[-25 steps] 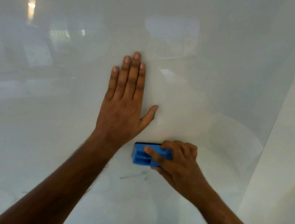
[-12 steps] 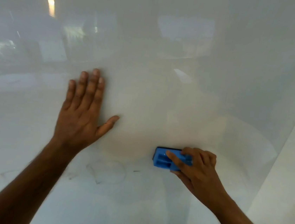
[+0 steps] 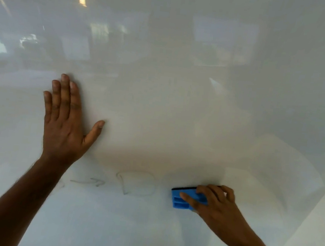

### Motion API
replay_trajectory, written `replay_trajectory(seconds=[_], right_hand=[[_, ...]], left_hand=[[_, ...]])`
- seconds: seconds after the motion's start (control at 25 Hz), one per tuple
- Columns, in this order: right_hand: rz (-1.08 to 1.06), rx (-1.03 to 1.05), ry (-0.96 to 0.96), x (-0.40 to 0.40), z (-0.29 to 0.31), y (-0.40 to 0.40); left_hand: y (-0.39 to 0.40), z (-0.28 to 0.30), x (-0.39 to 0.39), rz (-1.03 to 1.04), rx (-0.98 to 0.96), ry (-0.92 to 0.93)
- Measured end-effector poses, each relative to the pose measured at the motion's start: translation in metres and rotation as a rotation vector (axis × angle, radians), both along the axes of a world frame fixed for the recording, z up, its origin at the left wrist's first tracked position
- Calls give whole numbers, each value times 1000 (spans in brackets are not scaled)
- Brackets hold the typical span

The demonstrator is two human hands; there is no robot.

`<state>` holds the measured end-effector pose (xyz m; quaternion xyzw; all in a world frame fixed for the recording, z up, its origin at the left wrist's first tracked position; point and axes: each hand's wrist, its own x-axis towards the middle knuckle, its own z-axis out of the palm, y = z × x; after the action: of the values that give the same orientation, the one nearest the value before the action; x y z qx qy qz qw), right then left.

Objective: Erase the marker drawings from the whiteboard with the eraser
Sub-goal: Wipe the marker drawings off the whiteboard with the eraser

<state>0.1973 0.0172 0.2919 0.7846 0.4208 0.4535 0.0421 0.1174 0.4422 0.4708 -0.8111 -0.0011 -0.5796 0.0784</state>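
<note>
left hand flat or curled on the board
Flat: the left hand lies spread on the whiteboard, fingers straight.

No readable text in view.
The whiteboard (image 3: 178, 114) carries only faint marker drawings: an arrow-like stroke (image 3: 90, 182) at lower centre-left and a rounded outline (image 3: 136, 182) just right of it; neither forms letters or numbers.

Eraser (image 3: 187, 198) right half hidden under right hand (image 3: 215, 205); faint drawings (image 3: 136, 182) too smeared to read; both forearms cut off at bottom edge.
</note>
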Motion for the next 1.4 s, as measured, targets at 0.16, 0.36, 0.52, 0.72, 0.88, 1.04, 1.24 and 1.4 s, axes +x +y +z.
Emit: replay_trajectory(seconds=[0.16, 0.36, 0.52, 0.72, 0.88, 1.04, 1.24, 1.4], right_hand=[[-4, 202, 26, -4, 57, 20], [52, 288, 59, -25, 73, 104], [46, 62, 71, -25, 11, 108], [9, 65, 20, -20, -3, 66], [15, 246, 64, -28, 59, 89], [50, 304, 86, -41, 88, 150], [35, 38, 124, -44, 21, 164], [-43, -49, 100, -39, -16, 122]], left_hand=[[-2, -1, 1, 4, 3, 6], [6, -2, -1, -21, 38, 26], [33, -3, -6, -57, 161, 40], [48, -11, -6, -36, 203, 9], [48, -12, -3, -32, 209, -9], [50, -13, -3, -41, 214, -15], [54, -15, -3, -55, 234, -26], [55, -16, -2, -64, 237, -36]])
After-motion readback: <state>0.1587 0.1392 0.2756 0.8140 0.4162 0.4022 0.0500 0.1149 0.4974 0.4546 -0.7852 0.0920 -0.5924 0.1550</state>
